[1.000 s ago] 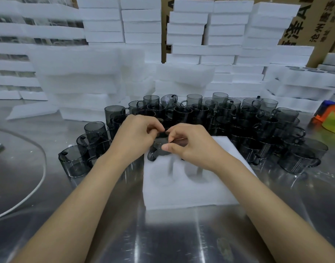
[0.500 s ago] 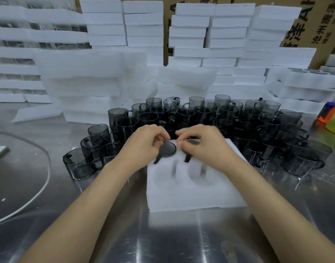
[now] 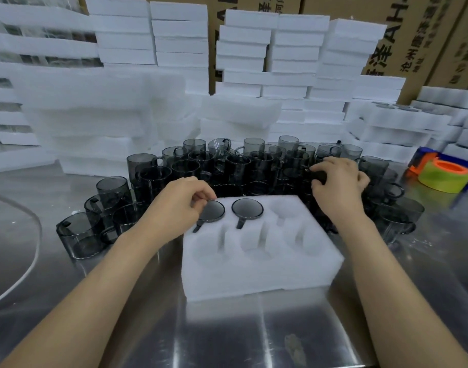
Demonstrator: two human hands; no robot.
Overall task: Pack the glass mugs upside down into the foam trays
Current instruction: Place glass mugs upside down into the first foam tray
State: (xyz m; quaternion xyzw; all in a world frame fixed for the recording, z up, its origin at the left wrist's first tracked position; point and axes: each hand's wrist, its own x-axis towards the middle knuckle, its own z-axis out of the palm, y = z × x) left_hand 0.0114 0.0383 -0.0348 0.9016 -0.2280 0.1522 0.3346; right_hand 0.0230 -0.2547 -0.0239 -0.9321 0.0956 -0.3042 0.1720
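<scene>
A white foam tray (image 3: 259,264) sits in the middle of the steel table (image 3: 227,328), with six round pockets in two rows of three. Two smoky grey glass mugs are already in it, upside down with their flat bases showing: the first mug (image 3: 213,211) fills the far-left pocket and the second mug (image 3: 247,208) the far-middle one, each with its handle lying in the slot toward the near side. The other four pockets hold nothing.

The left hand (image 3: 179,205) is over the tray's far-left corner, its fingers (image 3: 205,194) curled and pinching the rim of the first mug's base. The right hand (image 3: 339,187) is out past the tray's far-right corner, in among the crowd of upright mugs (image 3: 190,166) behind the tray, its fingers curled round a loose mug (image 3: 319,176) there; how much of that mug it holds I cannot tell.

Stacks of white foam trays (image 3: 293,49) rise behind the mugs, with printed cardboard cartons (image 3: 413,35) behind those. An orange and yellow-green tape roll (image 3: 445,176) lies at the right edge of the table.
</scene>
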